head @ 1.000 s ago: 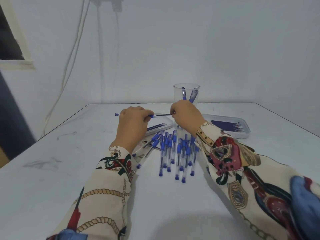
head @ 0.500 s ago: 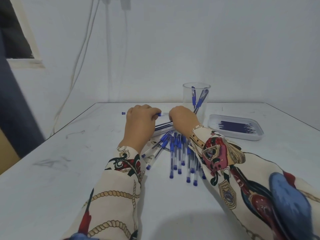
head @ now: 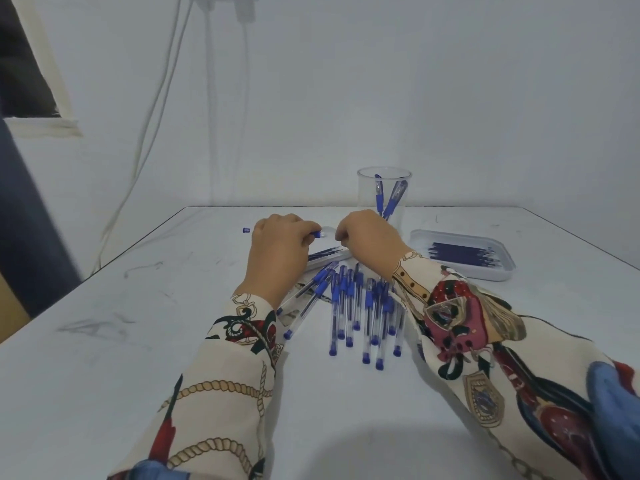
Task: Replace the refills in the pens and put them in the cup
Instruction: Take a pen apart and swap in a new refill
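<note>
One pen (head: 313, 233) lies crosswise in the left hand (head: 277, 247) grip, ends poking out either side; the right hand (head: 367, 239), just beside, curls, contents hidden. Behind stands the cup (head: 383, 199).

Single head-worn view, wide-angle, looking forward and down from above the near edge of the table (head: 104, 358). Both sleeves enter from the bottom corners; the left hand (head: 277, 251) and right hand (head: 367, 237) sit near frame centre at close range. The far wall (head: 415, 98) fills the upper half. No second view overlaps.
</note>
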Action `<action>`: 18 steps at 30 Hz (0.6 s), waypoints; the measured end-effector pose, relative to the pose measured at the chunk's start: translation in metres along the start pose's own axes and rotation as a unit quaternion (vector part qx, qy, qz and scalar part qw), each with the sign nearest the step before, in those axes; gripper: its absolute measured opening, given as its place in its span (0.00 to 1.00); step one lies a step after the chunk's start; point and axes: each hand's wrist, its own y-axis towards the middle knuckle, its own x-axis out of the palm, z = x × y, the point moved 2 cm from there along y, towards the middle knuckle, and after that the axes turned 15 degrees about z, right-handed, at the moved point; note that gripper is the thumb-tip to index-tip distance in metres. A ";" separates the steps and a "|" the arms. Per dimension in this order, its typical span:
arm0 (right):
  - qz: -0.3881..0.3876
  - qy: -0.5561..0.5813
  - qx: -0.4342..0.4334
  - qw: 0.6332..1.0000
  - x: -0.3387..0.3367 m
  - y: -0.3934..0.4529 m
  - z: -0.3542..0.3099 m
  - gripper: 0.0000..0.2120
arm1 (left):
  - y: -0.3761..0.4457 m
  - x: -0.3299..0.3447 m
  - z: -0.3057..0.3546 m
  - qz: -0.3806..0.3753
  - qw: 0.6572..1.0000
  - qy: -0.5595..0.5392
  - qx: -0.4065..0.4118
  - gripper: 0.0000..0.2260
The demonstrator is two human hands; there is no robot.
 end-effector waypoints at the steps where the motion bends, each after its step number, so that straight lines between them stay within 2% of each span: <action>1: -0.014 0.011 0.002 1.000 -0.006 -0.003 0.002 0.13 | -0.001 0.001 0.002 -0.003 1.000 0.001 0.001 0.11; 3: -0.013 0.040 -0.003 0.999 -0.019 -0.014 0.010 0.13 | -0.003 0.003 0.008 -0.010 1.000 0.000 0.006 0.11; 6: 0.046 0.080 -0.011 0.996 -0.035 -0.035 0.026 0.11 | -0.008 0.006 0.019 -0.013 1.000 -0.012 0.013 0.11; 11: 0.062 0.128 0.060 0.988 -0.050 -0.049 0.062 0.08 | -0.014 0.012 0.039 -0.005 0.998 -0.052 0.029 0.10; 15: 0.080 0.124 0.117 0.982 -0.051 -0.051 0.098 0.07 | -0.018 0.018 0.048 -0.024 0.997 -0.072 0.026 0.11; 18: 0.083 0.065 0.130 0.986 -0.050 -0.050 0.121 0.06 | -0.021 0.021 0.052 -0.032 0.996 -0.072 0.031 0.11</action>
